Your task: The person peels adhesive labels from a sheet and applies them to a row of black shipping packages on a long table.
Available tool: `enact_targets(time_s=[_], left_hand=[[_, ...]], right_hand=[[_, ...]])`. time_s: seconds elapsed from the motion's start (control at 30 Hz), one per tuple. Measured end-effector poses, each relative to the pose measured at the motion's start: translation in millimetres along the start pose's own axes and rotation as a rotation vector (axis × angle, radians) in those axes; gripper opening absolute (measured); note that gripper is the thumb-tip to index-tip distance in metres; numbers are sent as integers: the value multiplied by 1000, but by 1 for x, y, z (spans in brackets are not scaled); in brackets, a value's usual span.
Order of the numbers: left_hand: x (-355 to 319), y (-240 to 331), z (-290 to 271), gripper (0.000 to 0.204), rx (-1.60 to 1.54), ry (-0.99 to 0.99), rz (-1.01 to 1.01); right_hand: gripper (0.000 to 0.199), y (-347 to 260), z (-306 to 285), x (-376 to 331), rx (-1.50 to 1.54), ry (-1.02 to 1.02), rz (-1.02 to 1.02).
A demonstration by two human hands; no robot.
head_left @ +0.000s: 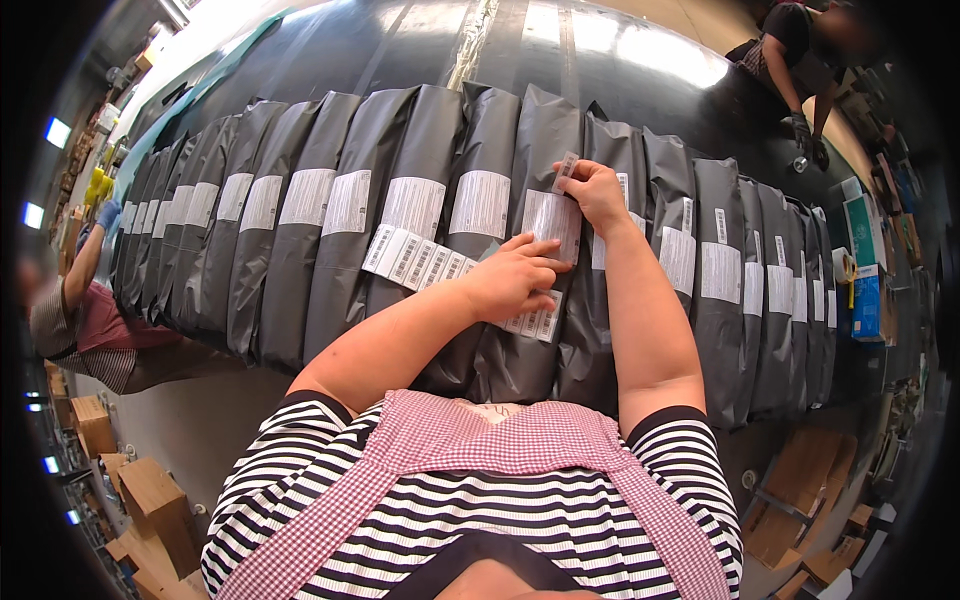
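A long row of grey plastic mailing bags (545, 125) lies side by side, each with a white printed label. My right hand (597, 195) pinches a small barcode sticker (566, 170) at the top of the label (552, 218) on a middle bag. Against the lower part of that label rest the fingertips of my left hand (515, 280). The same hand holds a strip of barcode stickers (410, 260), which passes beneath it and shows on both sides. Bags right of my hands carry a narrow barcode sticker (720, 226) above the label.
The bags lie on a dark, shiny table (400, 45). Another person (105, 325) works at the left end, and one with dark gloves (800, 60) stands at the far right. A tape roll (843, 265) and blue box (866, 300) sit right; cardboard boxes (160, 510) stand lower left.
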State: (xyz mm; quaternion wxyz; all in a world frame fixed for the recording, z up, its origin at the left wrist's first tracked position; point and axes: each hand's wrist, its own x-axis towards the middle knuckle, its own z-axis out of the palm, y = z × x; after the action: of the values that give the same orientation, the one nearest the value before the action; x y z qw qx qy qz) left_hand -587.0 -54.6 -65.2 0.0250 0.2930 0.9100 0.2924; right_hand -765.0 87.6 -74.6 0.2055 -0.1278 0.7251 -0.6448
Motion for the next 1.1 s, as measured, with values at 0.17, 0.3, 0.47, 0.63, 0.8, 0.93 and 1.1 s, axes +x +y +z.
enact_targets(time_s=[0.17,0.3,0.47,0.63,0.8,0.93,1.1], left_hand=[[0,-1,0,28,1,-1,0],[0,-2,1,30,-10,3,6],[0,0,2,30,-15,21,3],[-1,1,2,30,-19,19,-8],[0,1,2,30,-53,13,-20],[0,1,-6,30,-80,78,2],[-18,8,-44,24,-676,523,-349]], right_hand=[[19,1,2,2,-81,-7,-11],[21,0,5,-4,-190,5,-49],[51,10,0,-3,-241,-29,-196],[97,5,-6,20,-467,117,-344],[81,8,-4,58,-648,327,-213],[66,7,3,45,-686,386,-253],[36,-18,15,-59,203,-46,-126]])
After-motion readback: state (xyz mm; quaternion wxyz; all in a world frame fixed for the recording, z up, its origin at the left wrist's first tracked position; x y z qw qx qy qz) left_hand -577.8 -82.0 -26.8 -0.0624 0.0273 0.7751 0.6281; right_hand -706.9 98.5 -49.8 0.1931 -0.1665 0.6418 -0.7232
